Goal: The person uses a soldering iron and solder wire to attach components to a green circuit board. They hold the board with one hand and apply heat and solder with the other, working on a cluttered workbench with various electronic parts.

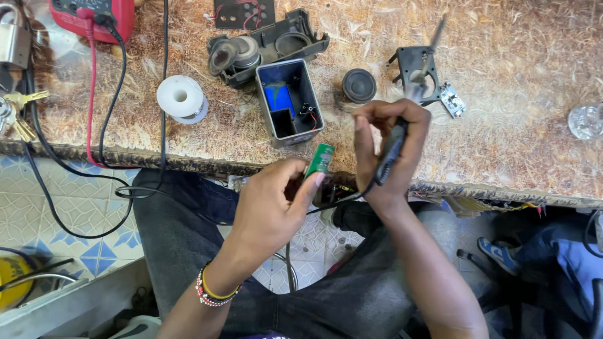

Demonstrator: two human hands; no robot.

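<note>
The only thing with a screen is the red meter [94,16] at the far left corner of the table [515,144], cut off by the top edge; what shows is a dark panel on its red body, possibly the lower part of its display. A blue label-like wrap [277,98] lines the inside of the open grey box [289,102] mid-table. No packages or signs show.

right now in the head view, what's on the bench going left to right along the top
red meter → white solder spool → open grey box → round black speaker → black bracket → clear glass piece
</note>
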